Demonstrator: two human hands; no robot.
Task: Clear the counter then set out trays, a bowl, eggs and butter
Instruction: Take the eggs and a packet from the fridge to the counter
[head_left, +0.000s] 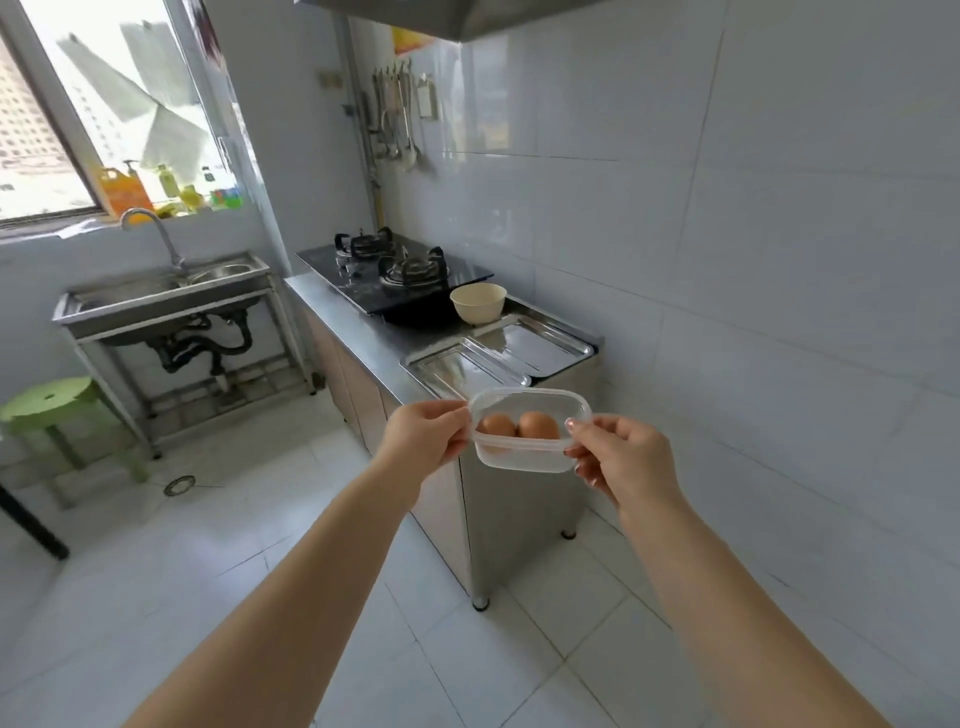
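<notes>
Both hands carry a clear rectangular plastic container (527, 439) holding two brown eggs (519, 426) in the air just before the steel tabletop (363, 338); the left hand (426, 436) and right hand (626, 460) each have a pinching grip on its rim. Two shiny steel trays (519, 348) lie side by side on the tabletop, a cream bowl (478, 302) just behind them

Steel table (358, 338), along tiled wall. On top: black gas hob (395, 275) at far end; cream bowl (478, 302) beside hob; two steel trays (540, 345) side by side, near end.
</notes>
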